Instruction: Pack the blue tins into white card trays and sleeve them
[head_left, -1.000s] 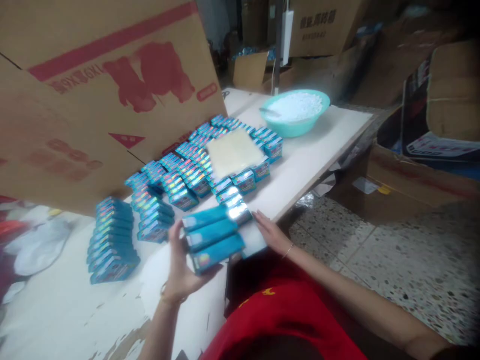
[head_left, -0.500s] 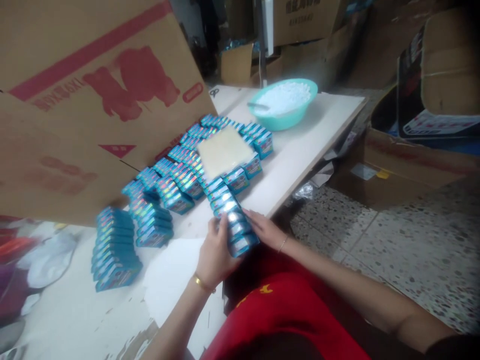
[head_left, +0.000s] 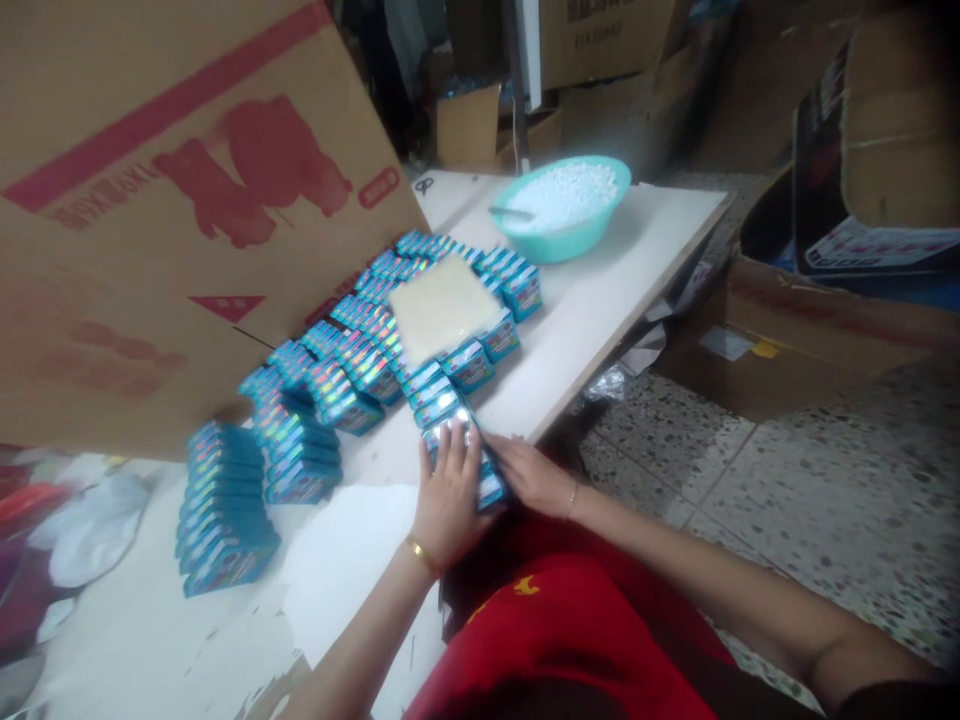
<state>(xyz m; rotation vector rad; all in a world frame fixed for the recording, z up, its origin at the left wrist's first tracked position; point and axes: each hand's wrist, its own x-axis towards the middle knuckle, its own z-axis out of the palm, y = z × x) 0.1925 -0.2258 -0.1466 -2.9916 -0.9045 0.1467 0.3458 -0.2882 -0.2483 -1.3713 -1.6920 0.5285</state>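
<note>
- Left hand [head_left: 448,490] lay flat on small blue boxes [head_left: 469,455], steadying them at the desk [head_left: 600,320] edge.
- Right hand [head_left: 534,475], fingers open, pressed their side, squaring the row.

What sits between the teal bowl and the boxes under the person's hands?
In the head view, rows of small blue boxes run between the bowl and both hands, with a pale flat sheet lying on top of them.

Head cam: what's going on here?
A person in a red top sits at a white table covered with rows of small blue boxes. The left hand lies flat on the boxes nearest the table edge, and the right hand presses against them from the side. A pale flat sheet lies on the farther boxes, a teal bowl of white bits stands beyond, and a big cardboard box looms at left.
</note>
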